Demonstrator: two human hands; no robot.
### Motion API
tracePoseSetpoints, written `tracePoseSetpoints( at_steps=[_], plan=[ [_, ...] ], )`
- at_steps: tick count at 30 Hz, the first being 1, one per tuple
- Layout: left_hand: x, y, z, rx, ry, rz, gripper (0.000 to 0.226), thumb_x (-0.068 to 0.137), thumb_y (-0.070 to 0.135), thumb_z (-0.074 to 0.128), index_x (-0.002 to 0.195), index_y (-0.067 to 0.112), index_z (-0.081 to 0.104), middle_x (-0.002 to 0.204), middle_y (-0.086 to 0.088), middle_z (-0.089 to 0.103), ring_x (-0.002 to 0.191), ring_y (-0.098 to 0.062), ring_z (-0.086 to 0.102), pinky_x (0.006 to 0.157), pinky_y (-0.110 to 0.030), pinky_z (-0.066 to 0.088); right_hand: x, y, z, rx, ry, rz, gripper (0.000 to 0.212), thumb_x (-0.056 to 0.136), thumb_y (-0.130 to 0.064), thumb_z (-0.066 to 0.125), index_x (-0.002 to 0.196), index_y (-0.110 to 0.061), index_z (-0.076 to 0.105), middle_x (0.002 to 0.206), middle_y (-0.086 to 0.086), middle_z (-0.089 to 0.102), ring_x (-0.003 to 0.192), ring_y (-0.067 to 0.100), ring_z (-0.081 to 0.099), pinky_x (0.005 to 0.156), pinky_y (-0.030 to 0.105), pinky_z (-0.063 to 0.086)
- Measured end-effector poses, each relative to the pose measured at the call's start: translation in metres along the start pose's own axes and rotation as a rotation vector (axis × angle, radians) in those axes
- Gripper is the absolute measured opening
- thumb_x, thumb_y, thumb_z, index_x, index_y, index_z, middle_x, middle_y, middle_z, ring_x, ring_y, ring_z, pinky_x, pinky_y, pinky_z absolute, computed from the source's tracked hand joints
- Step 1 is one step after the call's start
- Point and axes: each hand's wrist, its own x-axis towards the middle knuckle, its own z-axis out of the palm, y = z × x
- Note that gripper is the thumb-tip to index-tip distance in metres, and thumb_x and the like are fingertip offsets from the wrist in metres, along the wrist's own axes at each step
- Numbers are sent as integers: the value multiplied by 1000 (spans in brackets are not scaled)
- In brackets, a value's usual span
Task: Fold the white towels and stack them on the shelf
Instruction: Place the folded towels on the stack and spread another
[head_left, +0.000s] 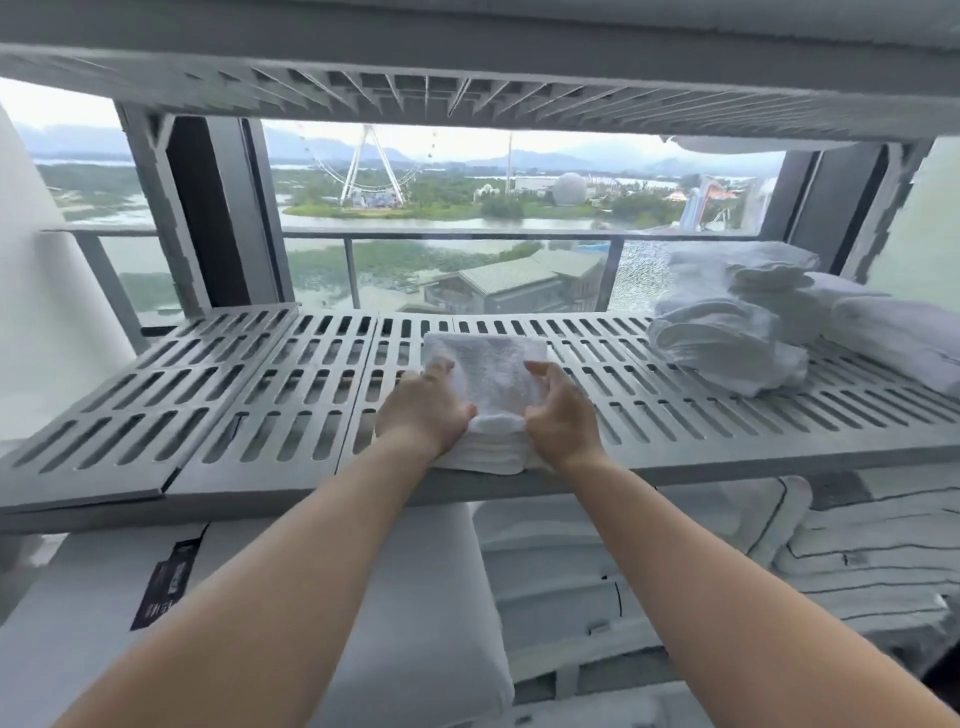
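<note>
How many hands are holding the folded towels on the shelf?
2. The left hand grips the towels from the left, the right hand from the right, at the shelf front edge. No other hand shows.

Terry-cloth towel (485, 379), matt slotted shelf (260, 384)

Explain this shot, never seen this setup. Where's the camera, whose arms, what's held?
No machine: one picture from a wide-angle camera on a person's head, looking forward and down. The bare arms are that person's. The left hand and right hand grip the sides of a folded white towel lying at the front of a grey slatted shelf. A loose pile of white towels sits on the shelf's right. More folded linen shows below.
</note>
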Motion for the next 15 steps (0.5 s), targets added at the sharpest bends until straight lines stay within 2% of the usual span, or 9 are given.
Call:
tracePoseSetpoints(
  at_steps=[5,11,15],
  plan=[
    [4,31,14,-79,68,144,58,92,45,66,144,31,47,133,-18,52,115,-36,61,96,-42,49,-1,8,-28,-116,110,-87,60,82,8,51,136,-15,55,132,3,63,121,28,57,103,38,46],
    [5,98,19,-166,186,222,51,91,41,64,139,34,50,128,-12,50,108,-34,62,84,-40,51,8,30,-87,-145,272,-100,58,79,9,48,133,-12,57,129,5,64,123,25,55,103,25,36],
    [4,163,33,-183,227,256,47,91,41,63,137,35,52,126,-11,51,109,-35,61,84,-40,50,17,60,-142,-161,327,-92,57,80,7,48,134,-10,55,129,8,63,125,26,52,107,28,35]
  ],
)
